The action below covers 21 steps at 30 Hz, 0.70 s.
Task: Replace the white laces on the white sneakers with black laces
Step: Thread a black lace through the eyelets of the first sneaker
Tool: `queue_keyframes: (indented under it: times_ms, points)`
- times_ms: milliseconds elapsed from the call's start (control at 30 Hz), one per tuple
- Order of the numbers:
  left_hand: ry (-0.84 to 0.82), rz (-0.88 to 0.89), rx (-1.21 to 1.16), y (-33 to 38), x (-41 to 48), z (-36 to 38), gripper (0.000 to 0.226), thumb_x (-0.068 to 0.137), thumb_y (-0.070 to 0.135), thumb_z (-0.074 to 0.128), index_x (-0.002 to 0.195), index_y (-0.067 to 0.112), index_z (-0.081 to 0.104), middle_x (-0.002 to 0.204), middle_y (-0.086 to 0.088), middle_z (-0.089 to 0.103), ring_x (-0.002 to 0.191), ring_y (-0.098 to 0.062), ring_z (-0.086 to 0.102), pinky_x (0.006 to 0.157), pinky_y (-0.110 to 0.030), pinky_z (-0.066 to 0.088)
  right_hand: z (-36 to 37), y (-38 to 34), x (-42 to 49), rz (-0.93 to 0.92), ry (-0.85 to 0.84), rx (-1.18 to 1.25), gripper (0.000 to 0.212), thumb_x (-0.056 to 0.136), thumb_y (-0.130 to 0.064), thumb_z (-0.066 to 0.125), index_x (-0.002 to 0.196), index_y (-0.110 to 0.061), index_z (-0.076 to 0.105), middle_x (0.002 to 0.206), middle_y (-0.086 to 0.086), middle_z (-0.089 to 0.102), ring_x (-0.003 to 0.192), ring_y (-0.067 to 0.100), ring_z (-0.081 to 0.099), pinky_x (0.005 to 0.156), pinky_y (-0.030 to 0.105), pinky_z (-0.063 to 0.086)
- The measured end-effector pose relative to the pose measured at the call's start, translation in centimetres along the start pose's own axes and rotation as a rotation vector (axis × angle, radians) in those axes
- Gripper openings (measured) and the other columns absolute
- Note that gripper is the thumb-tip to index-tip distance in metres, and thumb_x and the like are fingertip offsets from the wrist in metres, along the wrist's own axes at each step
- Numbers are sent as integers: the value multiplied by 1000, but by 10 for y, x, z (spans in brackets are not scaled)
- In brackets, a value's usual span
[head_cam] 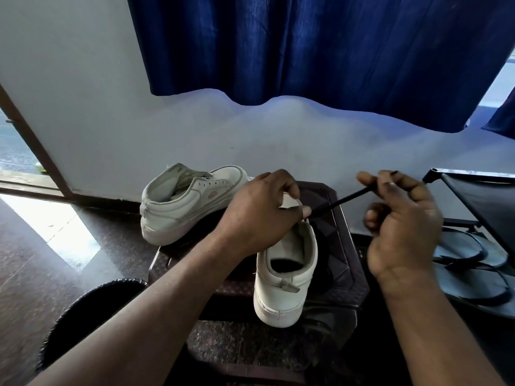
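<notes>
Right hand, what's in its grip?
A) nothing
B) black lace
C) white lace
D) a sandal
B: the right hand pinches the black lace, which runs taut from the near sneaker that the left hand holds.
</notes>
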<state>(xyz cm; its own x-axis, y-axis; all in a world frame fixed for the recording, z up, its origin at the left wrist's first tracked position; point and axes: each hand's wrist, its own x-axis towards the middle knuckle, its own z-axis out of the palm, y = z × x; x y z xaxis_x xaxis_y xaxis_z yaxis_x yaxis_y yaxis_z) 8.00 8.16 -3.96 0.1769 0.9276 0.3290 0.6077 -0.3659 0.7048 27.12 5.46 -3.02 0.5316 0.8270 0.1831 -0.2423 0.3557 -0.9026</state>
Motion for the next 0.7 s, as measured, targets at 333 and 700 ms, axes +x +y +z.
queue_keyframes:
  times_ms: [333,700]
  points:
    - [-28,-237,110,-5,-27,-18,14,72,46,77,76,32,74,67,10,70,64,-4,65,59,-26,52,32,32,-31,-492,-346,-797,7,85,-30,82,92,-29,80,86,-17,77,81,1,72,77,29,59]
    - [-93,-526,-391,-27,-28,-29,31,74,42,82,80,12,79,68,-4,59,64,-14,51,61,-33,45,35,32,-31,-354,-456,-1057,9,79,-29,87,82,-31,78,71,-21,71,70,-1,67,70,29,57]
